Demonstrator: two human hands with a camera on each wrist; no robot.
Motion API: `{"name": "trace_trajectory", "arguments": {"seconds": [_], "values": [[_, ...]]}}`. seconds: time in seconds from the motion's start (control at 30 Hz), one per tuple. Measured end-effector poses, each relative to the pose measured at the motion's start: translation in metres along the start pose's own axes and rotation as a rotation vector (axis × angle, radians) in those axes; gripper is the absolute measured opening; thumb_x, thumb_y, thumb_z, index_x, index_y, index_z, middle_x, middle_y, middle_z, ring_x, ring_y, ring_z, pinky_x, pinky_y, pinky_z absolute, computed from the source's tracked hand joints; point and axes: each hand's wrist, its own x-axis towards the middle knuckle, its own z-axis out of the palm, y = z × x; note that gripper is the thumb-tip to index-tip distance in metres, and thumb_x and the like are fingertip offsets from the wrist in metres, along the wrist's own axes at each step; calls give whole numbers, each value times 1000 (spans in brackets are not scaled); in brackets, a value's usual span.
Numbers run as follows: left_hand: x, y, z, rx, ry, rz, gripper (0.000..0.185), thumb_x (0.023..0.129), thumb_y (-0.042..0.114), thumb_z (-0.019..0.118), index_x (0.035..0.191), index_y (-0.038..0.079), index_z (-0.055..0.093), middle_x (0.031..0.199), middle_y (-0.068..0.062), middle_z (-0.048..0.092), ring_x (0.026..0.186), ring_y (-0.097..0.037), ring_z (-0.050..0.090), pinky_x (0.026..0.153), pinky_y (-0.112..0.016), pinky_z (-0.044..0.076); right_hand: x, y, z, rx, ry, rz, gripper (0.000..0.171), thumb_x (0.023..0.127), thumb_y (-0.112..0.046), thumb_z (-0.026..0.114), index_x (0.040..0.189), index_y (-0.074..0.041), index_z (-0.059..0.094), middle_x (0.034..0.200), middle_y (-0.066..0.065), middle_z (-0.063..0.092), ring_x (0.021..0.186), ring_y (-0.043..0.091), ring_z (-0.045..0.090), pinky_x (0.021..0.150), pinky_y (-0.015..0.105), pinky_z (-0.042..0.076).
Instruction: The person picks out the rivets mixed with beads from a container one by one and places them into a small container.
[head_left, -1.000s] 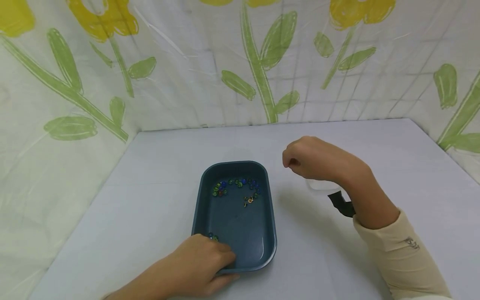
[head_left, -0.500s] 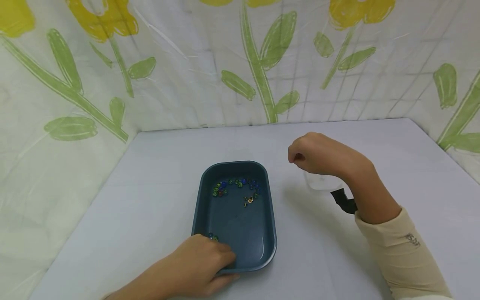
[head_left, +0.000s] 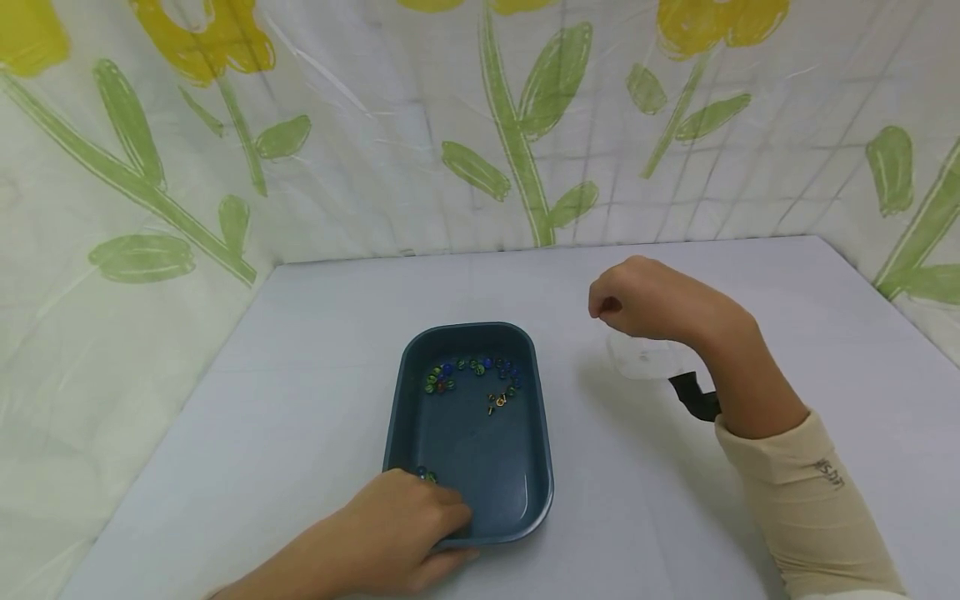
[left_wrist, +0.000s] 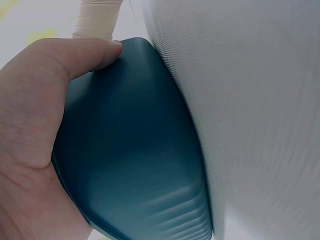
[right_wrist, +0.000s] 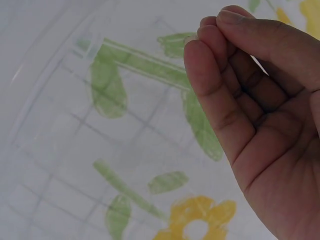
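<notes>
A dark teal tray [head_left: 543, 433] lies on the pale table. Several coloured marbles [head_left: 472, 367] sit along its far end, with a few small brass pieces [head_left: 497, 402] beside them and two marbles [head_left: 426, 473] at its near left corner. My left hand [head_left: 405, 521] grips that near corner, thumb under the tray's outer wall [left_wrist: 135, 150]. My right hand [head_left: 645, 300] hovers to the tray's right, above a clear container [head_left: 637, 358]. Its fingertips [right_wrist: 205, 55] are pressed together against the thumb, and nothing shows between them.
A black strap [head_left: 693, 398] hangs from my right wrist near the clear container. Plastic sheeting printed with yellow flowers and green leaves [head_left: 525, 125] walls the table at the back and both sides.
My right hand has drifted right and slightly up, away from the tray and over the clear container. The left hand and tray have not moved.
</notes>
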Motion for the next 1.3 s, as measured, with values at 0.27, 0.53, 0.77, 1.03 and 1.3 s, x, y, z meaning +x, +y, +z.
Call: {"name": "trace_trajectory", "arguments": {"seconds": [0.27, 0.53, 0.77, 1.03, 1.3], "values": [[0, 0, 1, 4, 2, 4, 32, 99, 41, 59, 73, 22, 60, 62, 21, 39, 49, 7, 27, 45, -12, 23, -1, 7, -1, 28, -31, 69, 24, 88, 11, 59, 82, -9, 71, 79, 0, 62, 68, 16, 55, 67, 36, 48], [0, 0, 1, 0, 2, 4, 33, 99, 41, 59, 73, 23, 59, 62, 21, 37, 49, 7, 26, 45, -12, 23, -1, 13, -1, 12, -44, 108, 23, 87, 10, 61, 83, -9, 73, 82, 1, 65, 70, 16, 57, 68, 36, 50], [0, -1, 2, 2, 4, 3, 32, 99, 42, 59, 73, 23, 60, 62, 21, 39, 50, 7, 27, 45, -12, 23, -2, 16, -2, 12, -55, 128, 22, 88, 9, 61, 82, -10, 72, 81, 0, 64, 70, 17, 56, 67, 36, 48], [0, -1, 2, 4, 8, 3, 32, 99, 41, 60, 73, 23, 60, 62, 22, 39, 50, 7, 26, 45, -12, 23, -3, 21, -3, 27, -60, 134, 25, 88, 9, 58, 79, -11, 70, 78, 0, 63, 70, 17, 54, 67, 37, 47], [0, -1, 1, 2, 5, 6, 31, 99, 40, 60, 74, 22, 61, 63, 21, 41, 50, 8, 27, 45, -12, 23, -4, 28, -3, 20, -94, 177, 22, 88, 7, 59, 82, -10, 72, 81, 0, 65, 71, 18, 57, 68, 38, 48]]}}
